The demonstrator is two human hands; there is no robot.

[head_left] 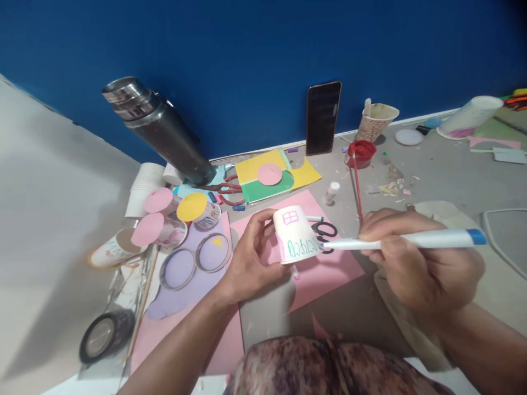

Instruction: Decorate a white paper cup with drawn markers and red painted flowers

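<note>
My left hand [251, 258] holds a small white paper cup [294, 233] upside down over a pink paper sheet [325, 271]. The cup bears a pink window drawing and green-blue scribbles near its rim. My right hand [415, 258] grips a white marker with a blue end [407, 240], its tip touching the cup's lower right edge. Black-handled scissors [325, 230] lie just behind the cup on the pink sheet.
A steel flask [160, 129] stands at the back left beside decorated cups with pink and yellow lids [173, 216]. A phone [323, 118] leans on the blue wall. Red paint dish with brush [360, 153], tape rolls [193, 260], coloured paper [272, 175] and scraps lie around.
</note>
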